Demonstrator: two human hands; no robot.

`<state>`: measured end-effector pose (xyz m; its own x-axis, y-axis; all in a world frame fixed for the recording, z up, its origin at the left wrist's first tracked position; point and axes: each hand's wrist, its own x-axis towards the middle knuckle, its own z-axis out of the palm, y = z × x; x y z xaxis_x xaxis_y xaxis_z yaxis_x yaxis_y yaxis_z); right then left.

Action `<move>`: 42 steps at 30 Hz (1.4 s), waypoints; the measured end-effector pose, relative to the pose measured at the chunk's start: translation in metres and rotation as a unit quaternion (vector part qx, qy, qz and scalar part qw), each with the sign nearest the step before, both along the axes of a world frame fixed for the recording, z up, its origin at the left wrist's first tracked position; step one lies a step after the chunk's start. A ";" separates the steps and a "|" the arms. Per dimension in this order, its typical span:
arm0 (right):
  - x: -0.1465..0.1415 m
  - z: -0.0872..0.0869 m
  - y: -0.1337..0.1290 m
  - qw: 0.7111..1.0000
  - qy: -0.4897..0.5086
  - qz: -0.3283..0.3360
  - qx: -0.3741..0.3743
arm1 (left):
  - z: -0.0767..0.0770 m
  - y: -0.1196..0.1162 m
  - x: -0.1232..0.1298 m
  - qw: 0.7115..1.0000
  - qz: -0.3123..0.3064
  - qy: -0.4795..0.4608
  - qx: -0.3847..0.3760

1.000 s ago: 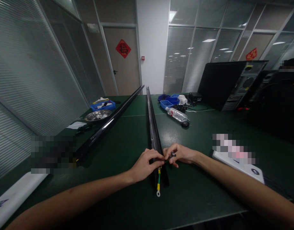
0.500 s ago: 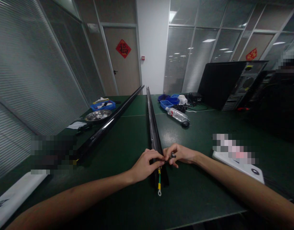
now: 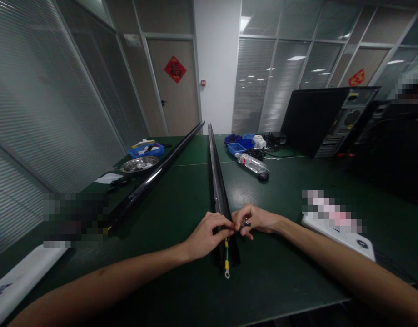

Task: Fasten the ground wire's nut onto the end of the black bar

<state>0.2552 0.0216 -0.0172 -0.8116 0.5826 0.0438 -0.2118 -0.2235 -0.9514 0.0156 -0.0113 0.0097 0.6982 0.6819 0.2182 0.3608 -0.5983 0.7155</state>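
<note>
A long black channel-shaped rail [image 3: 216, 177] runs away from me down the middle of the table. Over its near end my left hand [image 3: 207, 236] is closed in a pinch, and what sits between thumb and fingers is hidden. My right hand [image 3: 258, 220] meets those fingertips from the right, fingers curled around a small dark metal piece [image 3: 245, 223] that partly sticks out. Below the left fingertips, a short green wire [image 3: 227, 253] with yellow sleeves and a ring terminal [image 3: 227, 274] lies along the rail's near end.
A second black rail [image 3: 154, 177] slants along the left. Beyond it are a steel bowl [image 3: 127, 168] and a blue tray [image 3: 157, 152]. At right lie a plastic bottle [image 3: 253, 163], blue bins [image 3: 236, 149], a white device [image 3: 341, 240] and a computer case [image 3: 314, 118]. A person sits far right.
Both hands stay at the same spot on the rail. The small dark piece in my right hand has turned slightly; little else differs.
</note>
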 end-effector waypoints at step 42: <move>-0.002 0.000 -0.001 0.999 -0.013 -0.031 -0.003 | -0.001 -0.001 0.000 1.000 0.020 -0.014 0.001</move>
